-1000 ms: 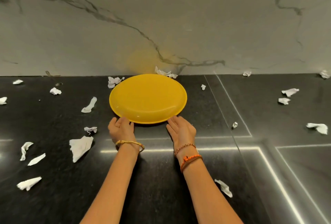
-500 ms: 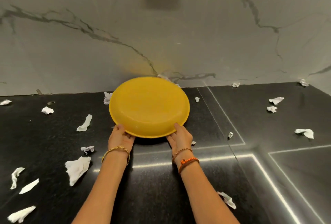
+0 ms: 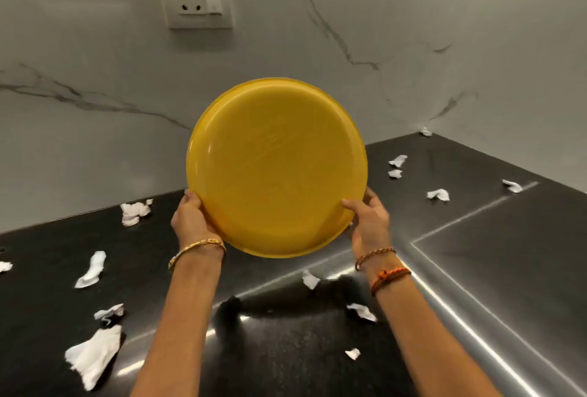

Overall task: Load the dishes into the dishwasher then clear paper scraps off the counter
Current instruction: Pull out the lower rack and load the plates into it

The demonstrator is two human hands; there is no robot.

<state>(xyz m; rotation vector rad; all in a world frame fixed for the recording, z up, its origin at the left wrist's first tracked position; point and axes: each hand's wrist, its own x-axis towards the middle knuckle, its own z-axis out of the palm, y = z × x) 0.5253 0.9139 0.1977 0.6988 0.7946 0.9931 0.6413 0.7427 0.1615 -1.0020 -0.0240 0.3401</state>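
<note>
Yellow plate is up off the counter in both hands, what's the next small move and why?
Probably carry the yellow plate away toward the dishwasher, which is out of view. The left hand and right hand already grip its lower rim, it hangs tilted above the counter, and the paper scraps come after the dishes.

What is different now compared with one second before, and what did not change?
The yellow plate was lying upside down on the black counter with both hands at its near edge. Now the left hand and right hand grip its rim and have lifted it up, tilted with the underside toward the camera. The paper scraps lie scattered on the counter as before.
</note>
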